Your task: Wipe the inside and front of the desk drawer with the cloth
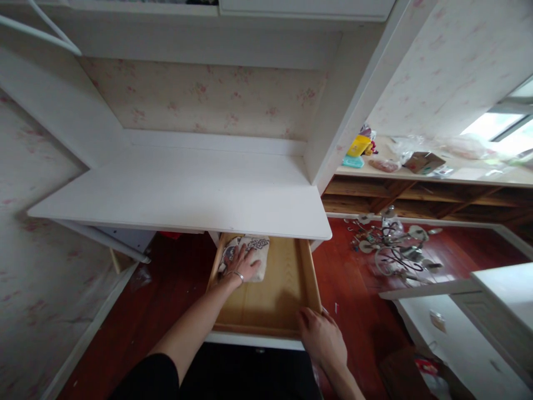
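An open wooden drawer sticks out from under the white desk. Inside it, at the back left, lies a folded cream cloth with a dark pattern. My left hand rests flat on this cloth with its fingers spread; a bracelet is on the wrist. At the drawer's front right corner, my right hand has its fingers curled over the rim and grips it. Part of the cloth is covered by my left hand.
To the right, a chandelier lies on the red wooden floor. Behind it, a low shelf unit carries a cardboard box, a yellow item and plastic bags. A white cabinet stands at the lower right.
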Demonstrator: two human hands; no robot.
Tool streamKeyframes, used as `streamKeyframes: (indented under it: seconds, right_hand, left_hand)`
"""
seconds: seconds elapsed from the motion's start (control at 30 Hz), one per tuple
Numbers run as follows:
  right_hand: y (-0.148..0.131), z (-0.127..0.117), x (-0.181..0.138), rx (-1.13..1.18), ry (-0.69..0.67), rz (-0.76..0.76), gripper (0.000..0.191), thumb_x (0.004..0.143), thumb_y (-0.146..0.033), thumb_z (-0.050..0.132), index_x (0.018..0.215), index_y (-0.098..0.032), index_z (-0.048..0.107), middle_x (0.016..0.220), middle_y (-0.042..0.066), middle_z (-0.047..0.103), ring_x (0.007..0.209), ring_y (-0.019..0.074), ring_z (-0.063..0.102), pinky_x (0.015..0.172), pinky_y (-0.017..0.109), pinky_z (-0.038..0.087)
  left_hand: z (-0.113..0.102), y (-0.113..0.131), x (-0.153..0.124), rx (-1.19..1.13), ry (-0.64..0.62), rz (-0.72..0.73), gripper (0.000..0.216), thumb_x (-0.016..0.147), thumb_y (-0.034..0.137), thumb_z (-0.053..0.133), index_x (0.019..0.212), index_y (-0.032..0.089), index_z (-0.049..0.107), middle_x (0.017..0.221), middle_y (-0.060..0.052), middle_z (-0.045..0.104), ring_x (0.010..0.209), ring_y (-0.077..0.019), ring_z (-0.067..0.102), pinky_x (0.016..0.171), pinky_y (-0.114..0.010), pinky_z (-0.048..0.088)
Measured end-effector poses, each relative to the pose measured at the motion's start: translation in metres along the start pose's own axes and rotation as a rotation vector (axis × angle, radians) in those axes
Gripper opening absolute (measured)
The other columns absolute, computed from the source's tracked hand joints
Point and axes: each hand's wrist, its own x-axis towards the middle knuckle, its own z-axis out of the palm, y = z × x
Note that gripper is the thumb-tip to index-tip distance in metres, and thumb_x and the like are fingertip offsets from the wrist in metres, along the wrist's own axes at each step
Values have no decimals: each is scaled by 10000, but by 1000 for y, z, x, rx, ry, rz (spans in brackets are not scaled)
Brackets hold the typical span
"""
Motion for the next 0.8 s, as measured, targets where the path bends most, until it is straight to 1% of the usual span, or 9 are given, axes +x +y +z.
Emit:
streamKeyframes:
  seconds: [0.1,0.2,0.33,0.43,0.5,0.6,0.7,0.8]
  right_hand:
    - [-2,-1,-1,-14,10,-2,377,940,-340,285,853,-264,644,897,11,720,847,177,653,958,353,350]
    - [-3,-3,-2,-38,0,-8,393,944,-344,278,818,-257,640,870,15,721,840,171,654,967,339,342]
    - [-3,-3,-3,-60,-13,-24,390,945,-333,288,796,-248,638,846,10,720,816,159,653,996,335,313]
    - [-2,-1,-3,-77,0,-48,393,945,-320,287,777,-243,634,819,13,717,788,155,652,999,342,299]
    - [-2,0,-3,-87,13,-60,400,947,-314,282,774,-242,636,805,19,714,772,156,651,996,350,296]
    - [-2,0,-3,-93,21,-71,398,945,-303,285,787,-241,645,803,20,713,771,160,650,994,360,291]
    - [-2,-1,-3,-88,1,-70,381,939,-296,303,790,-238,649,811,19,713,786,163,650,999,365,286]
    - [-1,-1,-3,-86,-9,-75,362,932,-285,315,793,-238,646,820,18,714,789,162,651,998,353,293]
  left_hand:
    - [-7,-2,15,-1,-21,12,654,812,667,275,1404,388,298,1554,6,101,1408,-328,13,1048,-661,83]
    - [-9,2,23,21,-31,16,661,814,659,285,1412,378,289,1552,-3,114,1408,-333,7,1043,-671,56]
    - [-8,11,27,24,-46,21,681,818,658,262,1429,355,263,1552,-25,114,1405,-347,10,1037,-677,49]
    - [-4,23,29,10,-44,22,683,822,650,262,1433,343,254,1554,-34,100,1405,-347,-3,1043,-666,59]
    - [0,36,31,-6,-56,24,684,823,644,278,1432,334,256,1555,-42,91,1404,-347,-3,1048,-657,69]
    - [7,64,33,-40,-79,63,691,818,644,307,1429,327,256,1554,-53,90,1403,-350,-9,1053,-648,78]
    - [12,100,32,-80,-92,157,695,804,636,366,1416,317,284,1549,-63,108,1403,-346,10,1067,-633,75]
    - [14,130,30,-107,-79,274,669,805,599,408,1396,296,324,1541,-68,125,1401,-320,70,1091,-582,127]
